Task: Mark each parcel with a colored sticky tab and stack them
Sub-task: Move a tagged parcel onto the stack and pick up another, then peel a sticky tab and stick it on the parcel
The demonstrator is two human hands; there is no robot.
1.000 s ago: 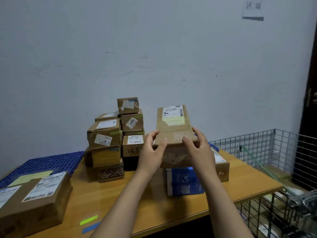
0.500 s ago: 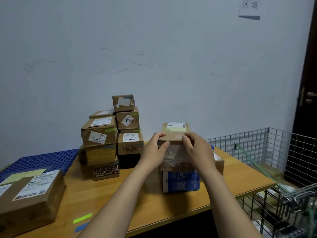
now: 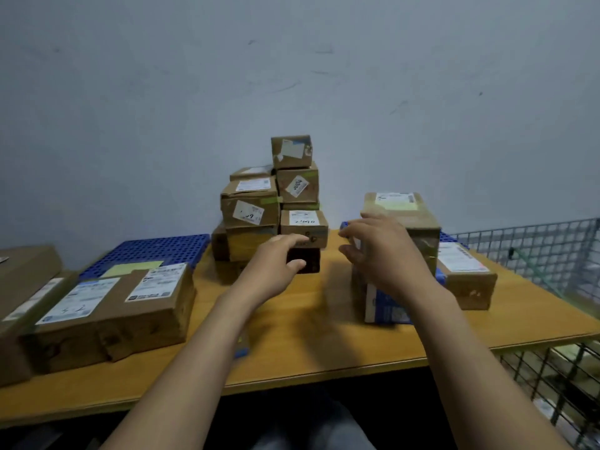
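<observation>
A brown cardboard parcel (image 3: 418, 219) with a white label and a yellow-green tab on top sits on a blue-and-white box (image 3: 383, 306) at the right of the wooden table (image 3: 308, 352). My right hand (image 3: 380, 251) hovers just left of that parcel with fingers loosely spread, holding nothing. My left hand (image 3: 276, 258) is open in front of the stacked parcels (image 3: 276, 203) at the back middle, touching nothing that I can tell. Part of a blue tab (image 3: 242, 352) shows beside my left forearm.
Flat labelled parcels (image 3: 107, 306) lie at the left. A blue perforated pallet (image 3: 146, 251) lies behind them against the wall. Another brown parcel (image 3: 464, 274) lies right of the blue box. A wire mesh cage (image 3: 535, 254) stands off the table's right edge.
Both hands have let go of the brown parcel, which now rests on the blue-and-white box. The hands have drawn back leftward, and the view has turned to the left.
</observation>
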